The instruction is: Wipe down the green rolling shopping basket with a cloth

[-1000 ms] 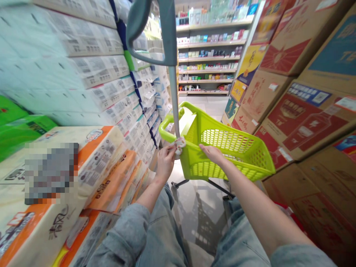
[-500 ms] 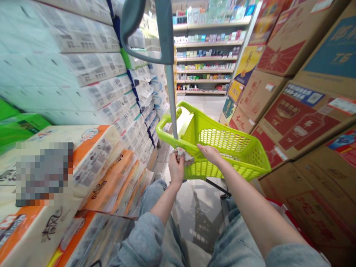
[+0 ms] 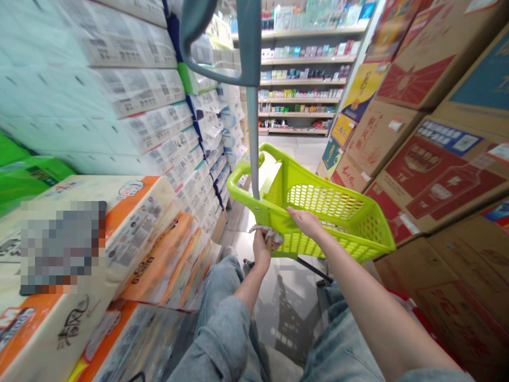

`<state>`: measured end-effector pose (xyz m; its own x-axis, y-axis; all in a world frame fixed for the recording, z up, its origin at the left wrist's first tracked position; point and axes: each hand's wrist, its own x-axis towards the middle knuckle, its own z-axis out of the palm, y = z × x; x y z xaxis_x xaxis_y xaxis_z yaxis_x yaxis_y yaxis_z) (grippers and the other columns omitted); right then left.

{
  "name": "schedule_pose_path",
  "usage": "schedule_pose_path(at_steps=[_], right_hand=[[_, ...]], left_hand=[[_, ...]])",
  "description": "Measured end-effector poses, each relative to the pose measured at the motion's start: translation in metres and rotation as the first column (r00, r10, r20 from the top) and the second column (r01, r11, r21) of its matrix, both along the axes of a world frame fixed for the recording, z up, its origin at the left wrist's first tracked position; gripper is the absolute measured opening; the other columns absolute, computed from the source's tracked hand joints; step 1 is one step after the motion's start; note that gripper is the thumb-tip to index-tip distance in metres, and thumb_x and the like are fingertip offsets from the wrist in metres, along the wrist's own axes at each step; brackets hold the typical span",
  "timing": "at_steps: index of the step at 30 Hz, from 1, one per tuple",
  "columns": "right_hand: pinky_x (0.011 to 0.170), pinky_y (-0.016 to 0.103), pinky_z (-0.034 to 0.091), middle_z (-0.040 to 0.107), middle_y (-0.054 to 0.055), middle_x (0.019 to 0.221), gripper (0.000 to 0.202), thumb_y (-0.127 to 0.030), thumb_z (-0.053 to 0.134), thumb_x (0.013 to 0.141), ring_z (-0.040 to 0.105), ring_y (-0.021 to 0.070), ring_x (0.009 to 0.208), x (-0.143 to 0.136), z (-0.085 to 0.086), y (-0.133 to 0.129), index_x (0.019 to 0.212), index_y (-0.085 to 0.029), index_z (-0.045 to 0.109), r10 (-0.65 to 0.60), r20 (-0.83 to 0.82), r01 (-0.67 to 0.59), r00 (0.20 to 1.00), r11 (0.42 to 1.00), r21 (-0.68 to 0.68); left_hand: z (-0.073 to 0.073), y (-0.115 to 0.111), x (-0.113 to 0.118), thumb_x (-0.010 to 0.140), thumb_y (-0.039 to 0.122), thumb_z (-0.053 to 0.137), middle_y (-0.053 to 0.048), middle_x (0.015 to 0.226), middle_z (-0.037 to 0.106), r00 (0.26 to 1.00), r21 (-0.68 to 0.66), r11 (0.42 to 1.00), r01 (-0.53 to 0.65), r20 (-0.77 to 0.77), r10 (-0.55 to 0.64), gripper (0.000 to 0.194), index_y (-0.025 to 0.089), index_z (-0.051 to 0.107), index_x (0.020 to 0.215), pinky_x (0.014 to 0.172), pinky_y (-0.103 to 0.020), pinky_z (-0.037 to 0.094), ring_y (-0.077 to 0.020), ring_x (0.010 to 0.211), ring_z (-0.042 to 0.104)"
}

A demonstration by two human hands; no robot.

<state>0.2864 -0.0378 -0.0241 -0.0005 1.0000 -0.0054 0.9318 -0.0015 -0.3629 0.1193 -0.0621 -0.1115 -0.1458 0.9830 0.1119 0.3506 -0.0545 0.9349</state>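
Observation:
A lime-green rolling shopping basket (image 3: pixel 274 211) stands tilted in front of me, with a long grey pull handle (image 3: pixel 253 138) rising from its left end. My left hand (image 3: pixel 261 249) is closed around a crumpled, patterned cloth (image 3: pixel 275 236) and presses it to the basket's near outer side, just below the handle's base. My right hand (image 3: pixel 307 222) grips the near top rim, its fingers hooked over the edge and mostly hidden from view. White mesh openings show the floor through the basket's walls.
Tissue packs (image 3: pixel 159 138) are stacked high on the left, and a pixelated dark flat object (image 3: pixel 66 244) lies on an orange-and-cream pack (image 3: pixel 131 223). Cardboard cartons (image 3: pixel 401 127) wall the right side. Stocked shelves (image 3: pixel 302 79) stand at the aisle's far end.
My left hand and the cloth have slid slightly down and right along the basket's outer side. The right hand keeps its hold on the rim; the view has shifted a little.

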Motion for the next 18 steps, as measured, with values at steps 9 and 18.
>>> schedule_pose_path(at_steps=[9,18], right_hand=[[0.082,0.032,0.045,0.069,0.007,0.108,0.075,-0.064,0.008,0.089,0.061,0.0248,0.102,-0.005,0.000,0.002,0.102,-0.024,0.070,-0.018,0.019,0.018,1.000,1.000,-0.002],[0.084,0.034,0.044,0.068,0.008,0.110,0.077,-0.064,0.005,0.088,0.060,0.0262,0.104,-0.009,0.001,0.008,0.106,-0.025,0.068,-0.023,0.014,0.023,1.000,1.000,0.003]], left_hand=[[0.010,0.012,-0.019,0.085,0.027,0.052,-0.010,0.107,0.055,0.981,0.356,0.917,-0.179,-0.003,0.193,0.030,0.017,0.047,0.112,0.087,-0.035,0.045,-0.0213,0.102,0.053],[-0.013,0.031,-0.014,0.084,0.025,0.049,-0.014,0.111,0.048,0.990,0.234,0.969,-0.081,-0.092,0.105,0.033,0.014,0.049,0.116,0.092,-0.042,0.044,-0.0235,0.104,0.052]])
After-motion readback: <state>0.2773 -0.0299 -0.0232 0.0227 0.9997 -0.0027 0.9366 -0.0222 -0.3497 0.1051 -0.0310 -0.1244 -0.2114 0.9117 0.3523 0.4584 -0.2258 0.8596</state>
